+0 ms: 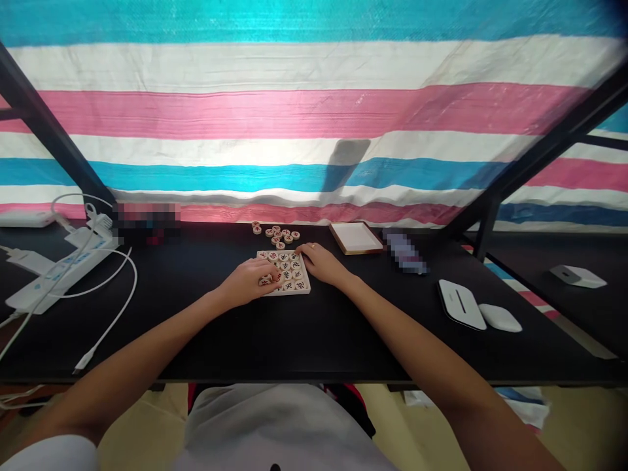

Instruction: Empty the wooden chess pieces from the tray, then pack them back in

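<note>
A shallow white tray (295,293) lies on the black desk, filled with rows of round Chinese chess pieces (287,286) marked in red or dark characters. My left hand (249,280) reaches over the tray's left side, its thumb and fingers curled around a chess piece (265,281). Part of the tray's left half is hidden under that hand. At the upper right corner, my right hand (321,263) grips the tray's edge with bent fingers. Just behind the tray, several loose chess pieces (277,234) lie in a scattered group.
An open box lid (356,237) sits at the back right, beside a blurred phone-like object (405,252). Farther right are a white flat device (461,304) and a white mouse (500,318). A power strip (63,271) with white cables occupies the left. Striped sheeting (294,111) hangs behind.
</note>
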`<move>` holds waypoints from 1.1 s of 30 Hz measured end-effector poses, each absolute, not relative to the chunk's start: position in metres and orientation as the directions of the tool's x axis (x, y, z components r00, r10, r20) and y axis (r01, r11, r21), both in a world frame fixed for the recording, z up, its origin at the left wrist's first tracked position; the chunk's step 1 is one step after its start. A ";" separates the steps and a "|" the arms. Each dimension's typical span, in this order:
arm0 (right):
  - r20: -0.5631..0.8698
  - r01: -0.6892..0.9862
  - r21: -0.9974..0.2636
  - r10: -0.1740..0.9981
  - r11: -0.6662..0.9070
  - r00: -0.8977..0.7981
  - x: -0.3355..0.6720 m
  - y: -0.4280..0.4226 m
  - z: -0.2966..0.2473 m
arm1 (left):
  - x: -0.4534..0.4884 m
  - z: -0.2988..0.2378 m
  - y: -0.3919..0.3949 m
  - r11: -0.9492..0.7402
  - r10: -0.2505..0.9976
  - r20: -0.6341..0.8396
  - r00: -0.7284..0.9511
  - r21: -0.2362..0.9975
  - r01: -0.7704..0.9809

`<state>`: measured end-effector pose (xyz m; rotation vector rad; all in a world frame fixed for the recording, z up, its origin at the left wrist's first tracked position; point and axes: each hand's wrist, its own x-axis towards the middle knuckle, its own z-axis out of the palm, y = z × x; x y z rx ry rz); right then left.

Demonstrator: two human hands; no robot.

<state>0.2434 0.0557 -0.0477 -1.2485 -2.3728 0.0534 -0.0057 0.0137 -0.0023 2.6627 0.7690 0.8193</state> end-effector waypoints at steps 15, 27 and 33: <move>0.365 0.774 -0.241 0.794 0.586 -0.487 0.244 0.056 -0.048 | -0.005 -0.014 0.020 -0.829 0.550 0.519 0.654 0.438 0.349; 0.365 0.769 -0.243 0.790 0.592 -0.493 0.244 0.058 -0.050 | 0.000 -0.021 0.036 -0.744 0.668 0.404 0.624 0.383 0.548; 0.369 0.770 -0.242 0.790 0.590 -0.489 0.245 0.058 -0.050 | -0.002 -0.024 0.037 -0.775 0.631 0.444 0.636 0.351 0.525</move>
